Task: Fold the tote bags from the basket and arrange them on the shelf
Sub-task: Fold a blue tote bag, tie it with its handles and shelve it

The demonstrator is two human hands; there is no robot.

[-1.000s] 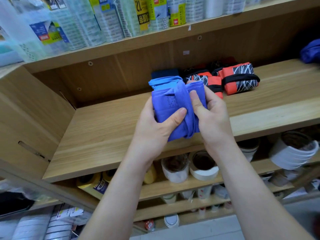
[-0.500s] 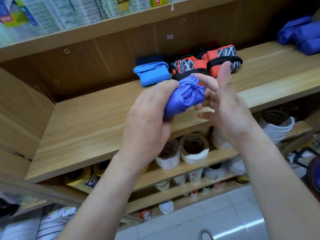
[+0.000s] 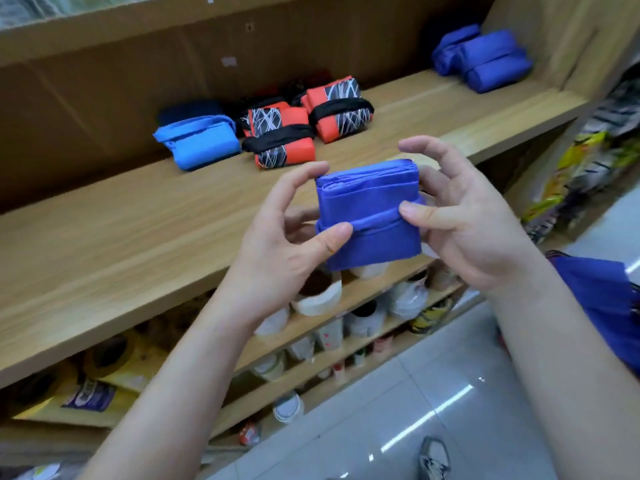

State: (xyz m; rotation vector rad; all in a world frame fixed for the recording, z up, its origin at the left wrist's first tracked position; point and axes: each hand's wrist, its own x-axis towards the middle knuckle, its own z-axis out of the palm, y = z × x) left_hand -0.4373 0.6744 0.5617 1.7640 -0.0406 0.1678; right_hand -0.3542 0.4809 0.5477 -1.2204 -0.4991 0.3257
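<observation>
A folded purple-blue tote bag (image 3: 370, 216), a compact square bundle with its strap wrapped round the middle, is held in the air in front of the wooden shelf (image 3: 145, 237). My left hand (image 3: 287, 237) pinches its left edge between thumb and fingers. My right hand (image 3: 460, 216) grips its right side, thumb on the front, fingers behind. On the shelf lie a light blue folded bag (image 3: 201, 142), two orange and black patterned folded bags (image 3: 280, 135), and dark blue folded bags (image 3: 485, 60) at the far right.
Below the shelf, lower boards hold tape rolls (image 3: 318, 296) and small containers. Blue fabric (image 3: 602, 299) shows at the right edge near my right arm. A grey tiled floor (image 3: 415, 410) lies underneath. An upright wooden panel (image 3: 568, 32) closes the shelf on the right.
The crumpled bag has become a flat square bundle with its strap round it. My right hand has taken hold of it again. The view has swung right and down.
</observation>
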